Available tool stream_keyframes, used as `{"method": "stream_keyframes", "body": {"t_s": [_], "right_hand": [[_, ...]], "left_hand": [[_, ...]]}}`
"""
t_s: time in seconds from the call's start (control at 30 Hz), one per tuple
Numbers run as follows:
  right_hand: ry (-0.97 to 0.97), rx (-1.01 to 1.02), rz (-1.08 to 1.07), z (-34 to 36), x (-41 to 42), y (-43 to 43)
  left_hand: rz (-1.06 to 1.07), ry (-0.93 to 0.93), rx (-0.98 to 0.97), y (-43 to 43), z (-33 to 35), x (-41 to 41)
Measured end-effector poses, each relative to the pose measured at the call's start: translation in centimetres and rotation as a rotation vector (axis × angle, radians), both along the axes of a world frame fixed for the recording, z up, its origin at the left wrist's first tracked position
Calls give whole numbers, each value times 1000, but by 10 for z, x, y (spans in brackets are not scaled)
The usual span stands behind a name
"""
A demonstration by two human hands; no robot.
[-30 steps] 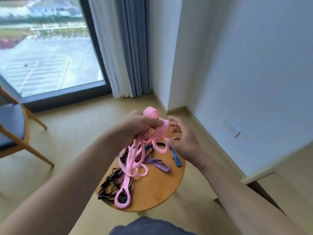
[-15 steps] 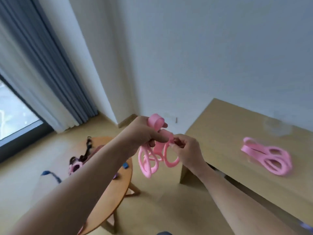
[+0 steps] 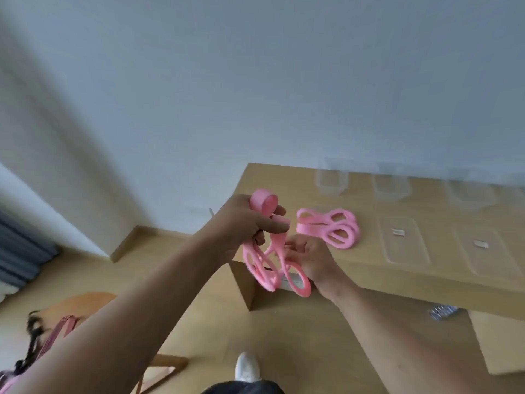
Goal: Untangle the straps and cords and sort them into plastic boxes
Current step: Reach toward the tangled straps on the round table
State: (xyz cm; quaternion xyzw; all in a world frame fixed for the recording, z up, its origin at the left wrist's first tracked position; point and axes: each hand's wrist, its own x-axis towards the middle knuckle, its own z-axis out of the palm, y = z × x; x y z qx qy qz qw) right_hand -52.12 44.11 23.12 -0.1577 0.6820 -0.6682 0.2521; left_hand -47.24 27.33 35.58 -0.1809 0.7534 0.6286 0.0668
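Note:
My left hand (image 3: 247,223) grips a pink looped strap (image 3: 265,268) in the air just before the left end of the wooden desk (image 3: 426,274). My right hand (image 3: 309,258) holds the same strap from below, and its loops dangle between both hands. A second pink strap (image 3: 331,228) lies coiled on the desk. Several clear plastic boxes (image 3: 331,182) stand in a row along the back of the desk, with flat lids (image 3: 403,240) lying in front of them. The rest of the tangle, black and pink cords (image 3: 37,345), lies on the round table (image 3: 82,302) at lower left.
A white wall rises behind the desk, with a grey curtain (image 3: 20,251) at far left. My white shoe (image 3: 246,366) shows on the wood floor at the bottom. Something shiny (image 3: 441,311) lies under the desk.
The view has swung right from the round table to the desk. Both hands have carried the pink strap away from the tangle to the desk's left end, and the boxes have come into sight.

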Motion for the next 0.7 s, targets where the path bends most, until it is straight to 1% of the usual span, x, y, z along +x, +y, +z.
{"method": "stream_keyframes", "body": {"t_s": [0.1, 0.13, 0.2, 0.3, 0.43, 0.57, 0.63, 0.7], "right_hand": [[-188, -50, 28, -11, -7, 21], [-190, -54, 35, -15, -11, 28], [-131, -44, 46, -17, -19, 35], [-121, -70, -30, -13, -35, 38], [-128, -68, -110, -13, -63, 34], [-115, -18, -294, -19, -95, 26], [-111, 17, -317, -19, -110, 22], [-112, 57, -334, -21, -124, 20]], "left_hand": [[-4, 13, 13, 8, -4, -31], [-6, 13, 16, 8, -6, -42], [-8, 16, 22, 6, -9, -65], [-26, 19, 50, 3, -13, -100], [-108, 21, 87, 4, -12, -147], [-275, -11, 66, 5, -9, -187], [-338, -11, 73, 4, -9, -204], [-343, -5, 75, 0, -11, -223]]}}
